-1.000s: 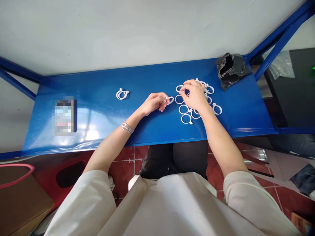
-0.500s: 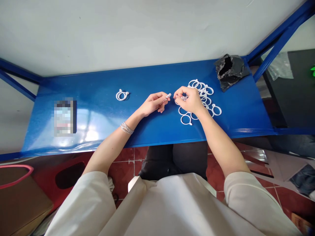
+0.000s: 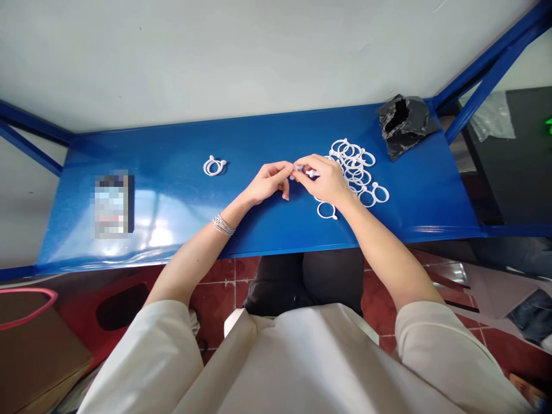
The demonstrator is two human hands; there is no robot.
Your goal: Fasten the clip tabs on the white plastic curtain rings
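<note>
Inspector: Condition of your hands?

Operator: My left hand [image 3: 271, 183] pinches a small white piece [image 3: 298, 168] between thumb and fingers, and my right hand [image 3: 324, 177] is curled over a white ring [image 3: 312, 173]. The fingertips of both hands meet. Most of each held part is covered, so I cannot tell whether the two are joined.

Inspector: Position of the remaining stock?

Operator: A pile of white rings [image 3: 357, 165] lies just right of my right hand, overlapping. One loose ring [image 3: 334, 217] sits near its wrist, on the body side. Two overlapping rings [image 3: 223, 163] lie left of my left hand, apart from it.

Inspector: Other items on the blue table [image 3: 181, 149]?

Operator: A crumpled black bag [image 3: 414, 123], beyond the pile from my right hand; a blurred object [image 3: 112, 207], well left of my left.
</note>
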